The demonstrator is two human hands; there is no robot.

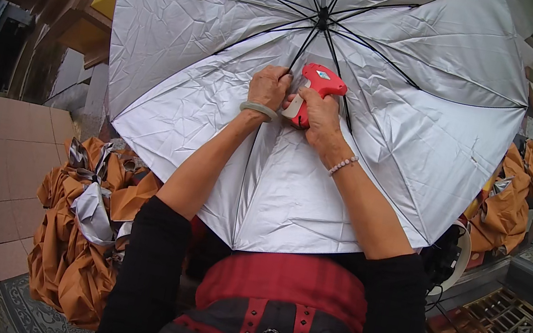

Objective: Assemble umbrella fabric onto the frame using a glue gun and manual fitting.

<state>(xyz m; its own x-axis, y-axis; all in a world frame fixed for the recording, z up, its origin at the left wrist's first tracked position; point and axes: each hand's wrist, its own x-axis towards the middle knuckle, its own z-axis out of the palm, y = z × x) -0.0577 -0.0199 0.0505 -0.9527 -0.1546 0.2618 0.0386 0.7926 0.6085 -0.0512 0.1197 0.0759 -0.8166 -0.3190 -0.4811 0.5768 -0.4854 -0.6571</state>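
We have a large open umbrella with a silver-lined, wrinkled canopy and thin black ribs [355,146] tipped toward us, its inside facing up over our lap. Our left hand [268,86] is closed in a pinch on the fabric where a rib meets the canopy, just below the black hub — fingers curled tight, nothing else in them. Our right hand [315,114] is wrapped around a red plastic tagging gun with a pale trigger [315,89], its fingers folded shut on the grip, the nose pressed close beside the left fingertips; whether the needle has entered the cloth we cannot tell.

We judge the step in hand to be fastening the canopy to a rib near the hub. The next move, as we read it, calls for holding cloth and rib steady under the pinch while the trigger is squeezed — and keeping the left fingertips out of the needle's line.

Heaps of folded orange-brown umbrellas [84,227] lie at our left on the tiled floor [14,143], and more [510,202] at our right.
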